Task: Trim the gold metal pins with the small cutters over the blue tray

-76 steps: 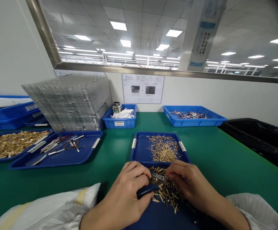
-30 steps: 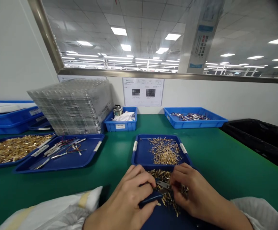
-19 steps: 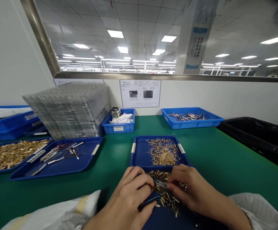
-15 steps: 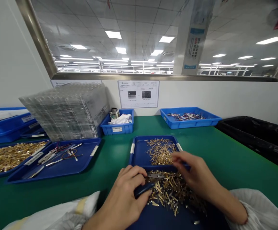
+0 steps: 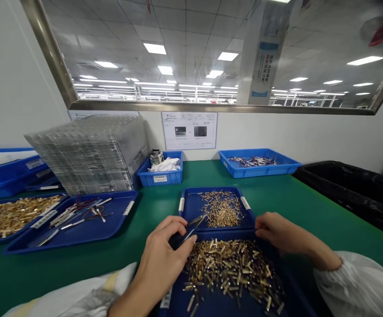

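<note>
The left hand (image 5: 163, 253) holds the pliers (image 5: 191, 226), its fingers curled round the handles, the tips over the near side of the far tray (image 5: 191, 203). The right hand's (image 5: 279, 231) fingers are bunched beside the far right corner of the near tray (image 5: 207, 297) — whether they pinch anything, I cannot tell. With the trays butted close, a pin or piece knocked by the tips could cross over and mix. The far tray holds thin gold pins (image 5: 224, 210); the near one, flat brass pieces (image 5: 232, 266); the far right blue bin (image 5: 267, 171), wired parts (image 5: 254, 161).
</note>
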Available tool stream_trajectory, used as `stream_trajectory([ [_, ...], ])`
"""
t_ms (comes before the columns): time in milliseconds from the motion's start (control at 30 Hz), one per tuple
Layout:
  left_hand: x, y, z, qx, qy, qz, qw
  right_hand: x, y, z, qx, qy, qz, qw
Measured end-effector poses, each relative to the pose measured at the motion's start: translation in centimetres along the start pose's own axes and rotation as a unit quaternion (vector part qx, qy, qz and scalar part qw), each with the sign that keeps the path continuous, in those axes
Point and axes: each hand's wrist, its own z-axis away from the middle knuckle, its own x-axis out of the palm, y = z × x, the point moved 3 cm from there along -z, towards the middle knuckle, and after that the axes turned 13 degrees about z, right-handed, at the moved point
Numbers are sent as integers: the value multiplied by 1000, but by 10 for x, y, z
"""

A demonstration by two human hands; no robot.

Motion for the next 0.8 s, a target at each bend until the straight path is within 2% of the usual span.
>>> stream_trajectory([
  [133, -1, -3, -1, 8, 22, 24, 999, -2, 10, -4, 3, -13, -17, 1000],
  [333, -3, -4, -2, 3, 20, 35, 999, 4, 13, -4, 0, -39, -57, 998],
  [500, 1, -9, -1, -76, -14, 78, 994, 4, 10, -4, -5, -44, -67, 997],
  [633, 6, -4, 2, -164, -52, 191, 966, -2, 18, -3, -17, -19, -49, 998],
  [733, 5, 7, 3, -179, -69, 284, 939, -6, 25, -2, -23, -6, -29, 999],
  [800, 2, 12, 3, -182, -66, 303, 933, -8, 25, -1, -27, 1, -19, 999],
])
